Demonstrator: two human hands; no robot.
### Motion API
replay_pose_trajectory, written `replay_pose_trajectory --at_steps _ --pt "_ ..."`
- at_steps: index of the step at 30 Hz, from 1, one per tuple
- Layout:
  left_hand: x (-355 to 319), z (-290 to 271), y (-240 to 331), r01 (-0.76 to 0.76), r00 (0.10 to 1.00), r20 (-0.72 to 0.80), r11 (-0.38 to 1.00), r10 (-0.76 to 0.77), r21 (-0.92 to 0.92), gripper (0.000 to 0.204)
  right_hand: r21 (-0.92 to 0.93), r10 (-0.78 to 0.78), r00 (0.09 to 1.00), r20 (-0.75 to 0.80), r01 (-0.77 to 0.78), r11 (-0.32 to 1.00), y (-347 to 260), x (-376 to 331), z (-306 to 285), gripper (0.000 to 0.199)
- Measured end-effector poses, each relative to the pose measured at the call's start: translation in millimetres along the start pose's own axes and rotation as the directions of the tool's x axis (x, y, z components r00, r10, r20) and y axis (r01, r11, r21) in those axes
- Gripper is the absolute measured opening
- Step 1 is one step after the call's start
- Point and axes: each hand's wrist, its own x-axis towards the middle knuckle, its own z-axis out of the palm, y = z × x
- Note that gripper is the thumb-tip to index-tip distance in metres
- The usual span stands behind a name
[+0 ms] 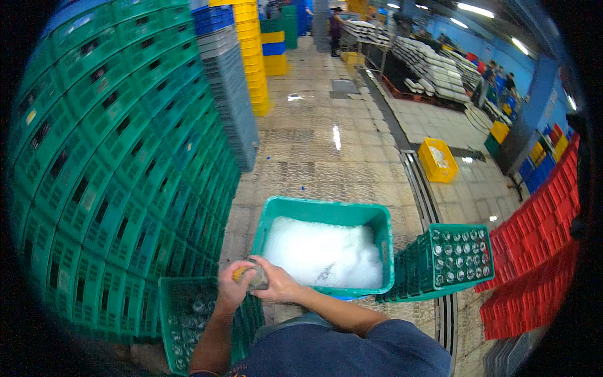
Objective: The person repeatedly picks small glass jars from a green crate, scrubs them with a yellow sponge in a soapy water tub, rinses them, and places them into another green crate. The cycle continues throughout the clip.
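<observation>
Left hand [231, 289], right hand [280, 286]: grip wrapped round glass [257, 280], suds tub [326, 211] at 2 o'clock. I'd guess slippery, fragile; hold mid-body.

Navy short-sleeved shirt [352, 349], bare forearms [339, 310]

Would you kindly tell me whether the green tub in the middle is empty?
Not empty: white foam spreads inside the green tub, below its far rim; its depth is hidden.
</observation>
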Motion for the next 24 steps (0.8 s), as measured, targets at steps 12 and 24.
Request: replay_pose_trajectory --at_steps 12,24 --pt "123.3 375.6 -259.6 -0.365 0.607 0.685 0.624 -0.403 0.691 0.036 0.752 0.605 0.647 -0.465 -0.072 0.655 130.2 -149.2 -155.5 0.083" --pt "83.1 353.3 7.3 -0.622 0.766 0.318 0.769 0.559 0.146 0.046 0.84 0.812 0.233 -0.536 0.244 0.485 199.5 -93.0 -186.0 0.049"
